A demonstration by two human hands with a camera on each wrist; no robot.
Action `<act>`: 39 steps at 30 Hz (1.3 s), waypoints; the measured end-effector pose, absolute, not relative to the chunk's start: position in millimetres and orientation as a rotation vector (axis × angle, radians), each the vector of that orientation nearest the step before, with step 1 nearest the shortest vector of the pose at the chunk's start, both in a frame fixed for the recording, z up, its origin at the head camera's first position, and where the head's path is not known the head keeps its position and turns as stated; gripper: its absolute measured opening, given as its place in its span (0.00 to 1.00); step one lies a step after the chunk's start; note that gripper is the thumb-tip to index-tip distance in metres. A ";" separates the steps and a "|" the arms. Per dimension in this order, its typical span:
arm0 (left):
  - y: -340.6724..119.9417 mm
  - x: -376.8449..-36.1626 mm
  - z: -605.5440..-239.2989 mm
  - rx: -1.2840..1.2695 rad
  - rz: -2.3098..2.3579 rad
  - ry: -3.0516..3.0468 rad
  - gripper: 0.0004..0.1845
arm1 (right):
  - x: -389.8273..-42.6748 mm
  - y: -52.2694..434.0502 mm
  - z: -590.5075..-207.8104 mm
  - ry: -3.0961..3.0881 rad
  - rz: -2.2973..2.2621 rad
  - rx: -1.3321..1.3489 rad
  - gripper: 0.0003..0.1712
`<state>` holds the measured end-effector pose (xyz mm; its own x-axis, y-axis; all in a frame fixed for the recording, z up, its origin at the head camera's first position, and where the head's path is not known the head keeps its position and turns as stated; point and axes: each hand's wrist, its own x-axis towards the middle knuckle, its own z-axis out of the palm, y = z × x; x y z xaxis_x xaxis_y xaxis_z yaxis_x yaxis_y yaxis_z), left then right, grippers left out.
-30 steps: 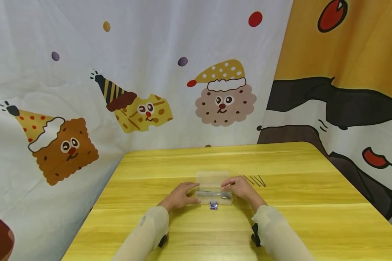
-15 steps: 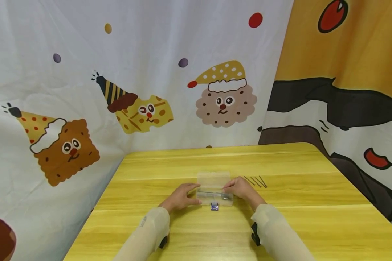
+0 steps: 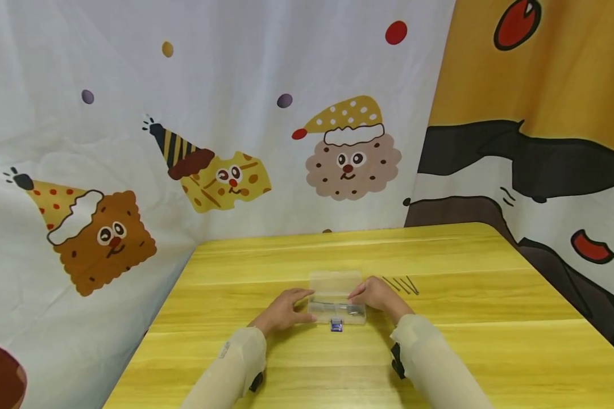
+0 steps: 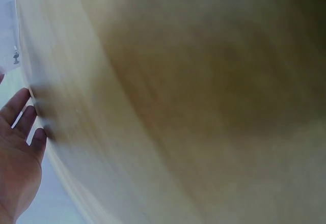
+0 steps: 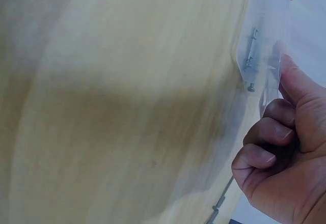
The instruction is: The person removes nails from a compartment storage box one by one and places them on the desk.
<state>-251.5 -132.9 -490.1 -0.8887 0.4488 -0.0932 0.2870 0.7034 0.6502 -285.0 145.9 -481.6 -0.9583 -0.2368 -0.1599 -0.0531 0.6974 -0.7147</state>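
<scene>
Clear box (image 3: 352,320), lid (image 3: 332,282) open

The box sits on a yellow table (image 3: 312,369), at the lower centre of the head view. Its long axis runs left to right; the lid extends toward the top of the frame, and the blue latch (image 3: 336,325) faces the bottom. The left hand (image 3: 285,309) is spread wide at the box's left end, thumb and finger on opposite sides. The right hand (image 3: 378,294) is narrow at the right end, fingertips together; I cannot tell what they grip. Dark rods (image 3: 401,284) lie just right of it. Since a second ago, the right fingertips have drawn together; the box points the same way.
</scene>
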 end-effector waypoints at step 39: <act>-133.9 -249.5 -489.9 0.578 0.974 2.662 0.39 | -283.0 143.3 -483.9 2.856 -0.743 -0.554 0.06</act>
